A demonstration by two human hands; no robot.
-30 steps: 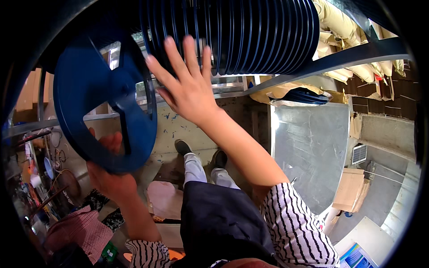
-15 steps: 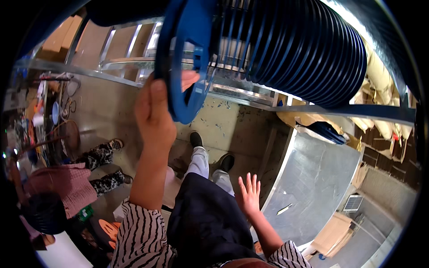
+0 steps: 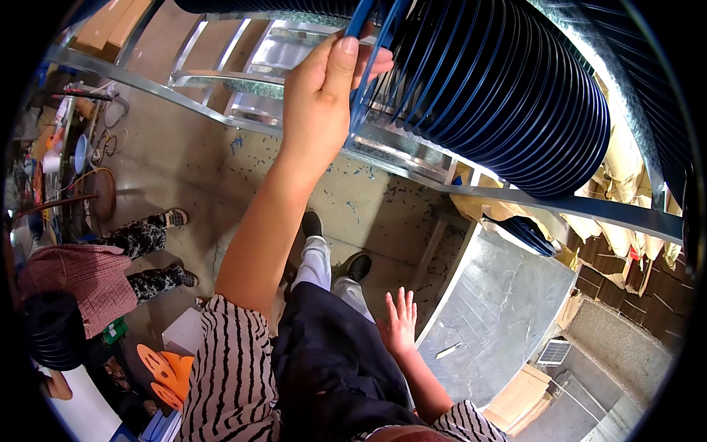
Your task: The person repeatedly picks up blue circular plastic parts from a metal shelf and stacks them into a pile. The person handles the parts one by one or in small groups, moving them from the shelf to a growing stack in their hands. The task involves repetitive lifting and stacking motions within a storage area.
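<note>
A long row of thin dark-blue plastic discs (image 3: pixel 508 96) sits on a metal rack at the top. My left hand (image 3: pixel 328 81) is closed on the near rim of a blue disc (image 3: pixel 359 114) at the row's left end. That disc shows almost edge-on, with my thumb on its left side and my fingers reaching past its rim. My right hand (image 3: pixel 400 324) holds nothing; its fingers are spread, in the air beside the grey-topped table (image 3: pixel 486 295).
A metal rail (image 3: pixel 199 108) of the rack crosses in front of me. On the table lies a small light-coloured tool (image 3: pixel 448 351). Another person (image 3: pixel 77 280) works at the left beside a stack of dark discs (image 3: pixel 54 329). Blue scraps (image 3: pixel 352 206) litter the floor.
My left hand has moved right and up with the blue disc, bringing it against the row. The disc has turned from a slanted face to nearly edge-on. My right hand stays open.
</note>
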